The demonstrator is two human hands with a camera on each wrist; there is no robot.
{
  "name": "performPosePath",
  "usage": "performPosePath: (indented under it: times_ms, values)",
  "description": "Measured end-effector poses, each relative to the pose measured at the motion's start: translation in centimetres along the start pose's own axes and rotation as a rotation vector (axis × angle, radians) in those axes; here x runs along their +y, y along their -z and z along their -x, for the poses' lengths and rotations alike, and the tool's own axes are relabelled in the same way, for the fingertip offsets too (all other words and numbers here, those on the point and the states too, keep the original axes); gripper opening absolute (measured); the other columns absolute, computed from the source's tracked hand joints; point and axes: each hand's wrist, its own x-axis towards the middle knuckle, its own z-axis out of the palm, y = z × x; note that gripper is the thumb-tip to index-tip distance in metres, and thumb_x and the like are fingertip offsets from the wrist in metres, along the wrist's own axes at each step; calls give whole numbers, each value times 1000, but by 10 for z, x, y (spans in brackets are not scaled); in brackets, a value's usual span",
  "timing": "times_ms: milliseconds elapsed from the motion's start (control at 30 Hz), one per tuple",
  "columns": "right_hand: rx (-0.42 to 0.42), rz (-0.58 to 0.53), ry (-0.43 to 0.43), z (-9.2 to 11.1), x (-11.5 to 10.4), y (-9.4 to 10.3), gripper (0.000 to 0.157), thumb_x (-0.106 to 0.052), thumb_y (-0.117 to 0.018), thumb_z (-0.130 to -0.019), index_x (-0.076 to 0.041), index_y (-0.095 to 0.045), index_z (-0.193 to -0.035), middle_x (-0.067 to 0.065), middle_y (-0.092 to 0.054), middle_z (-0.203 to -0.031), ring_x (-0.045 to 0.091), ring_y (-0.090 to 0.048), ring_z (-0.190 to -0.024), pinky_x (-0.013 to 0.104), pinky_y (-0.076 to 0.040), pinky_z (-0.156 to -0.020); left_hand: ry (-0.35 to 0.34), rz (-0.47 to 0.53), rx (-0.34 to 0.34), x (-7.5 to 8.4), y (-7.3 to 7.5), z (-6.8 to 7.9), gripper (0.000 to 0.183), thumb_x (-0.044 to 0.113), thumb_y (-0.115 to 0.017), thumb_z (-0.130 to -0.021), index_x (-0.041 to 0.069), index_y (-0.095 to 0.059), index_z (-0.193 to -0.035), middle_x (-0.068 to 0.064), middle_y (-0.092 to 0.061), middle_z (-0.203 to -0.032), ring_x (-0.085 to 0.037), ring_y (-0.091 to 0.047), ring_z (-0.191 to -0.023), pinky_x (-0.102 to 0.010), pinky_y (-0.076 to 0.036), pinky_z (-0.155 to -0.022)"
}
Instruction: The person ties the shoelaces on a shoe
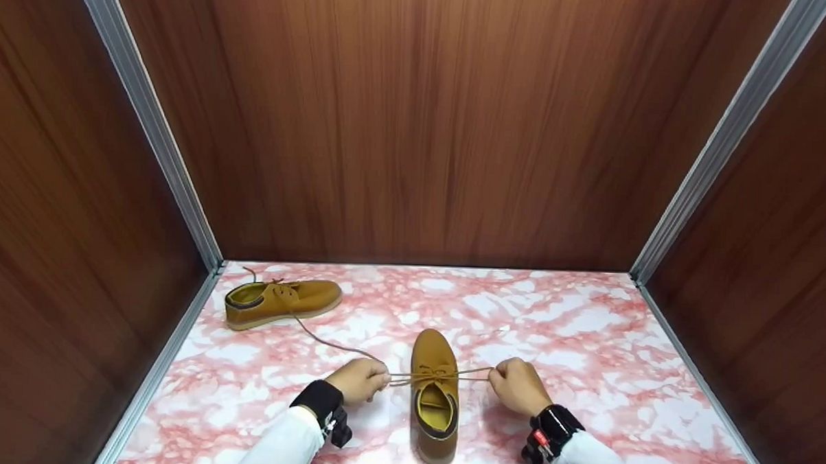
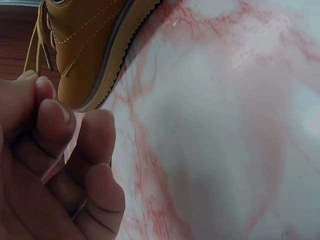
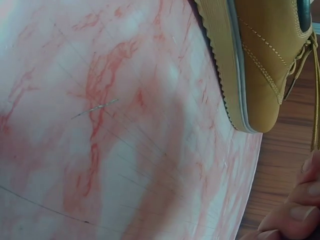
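A tan lace-up shoe [image 1: 431, 349] stands upright on the table between the two hands, its toe pointing away from me. On its left side, my left hand [image 1: 360, 380] pinches a shoelace [image 1: 401, 376] between thumb and forefinger. My right hand [image 1: 519, 387] pinches lace on the other side. The strands stretch nearly level across the top of the shoe, with a knot or bow at the middle. In the left wrist view, a lace tip hangs beside the shoe [image 2: 90, 40]. The right wrist view catches the shoe's sole [image 3: 225, 65] and only part of the right fingers [image 3: 295, 215].
A second tan shoe [image 1: 287, 303] lies at the back left, toe to the right. One of its loose laces [image 1: 327, 342] trails over the table toward my left hand. Wood-grain panels [image 1: 417, 122] wall in the pink-and-white marbled table [image 1: 587, 348] at the back and both sides.
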Motion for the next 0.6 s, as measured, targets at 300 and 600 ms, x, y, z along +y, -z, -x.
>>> performPosePath:
  times_ms: [300, 600]
  values:
    - [14, -1, 12, -1, 5, -3, 47, -12, -60, -88, -22, -37, -49, -13, -30, -46, 8, -33, -47, 22, -27, -49, -3, 8, 15, -2, 0, 2, 32, 14, -56, -106, 2, -56, -76, 7, -47, -61, -5, -49, -54, -20, -39, -54]
    - [-32, -39, -53, 3, 8, -9, 43, -12, -59, -90, -20, -45, -50, -10, -38, -48, 9, -38, -49, 24, -31, -51, 2, 54, 29, -6, -7, 3, 34, 14, -55, -107, 2, -56, -75, 8, -48, -60, -4, -49, -53, -20, -40, -55]
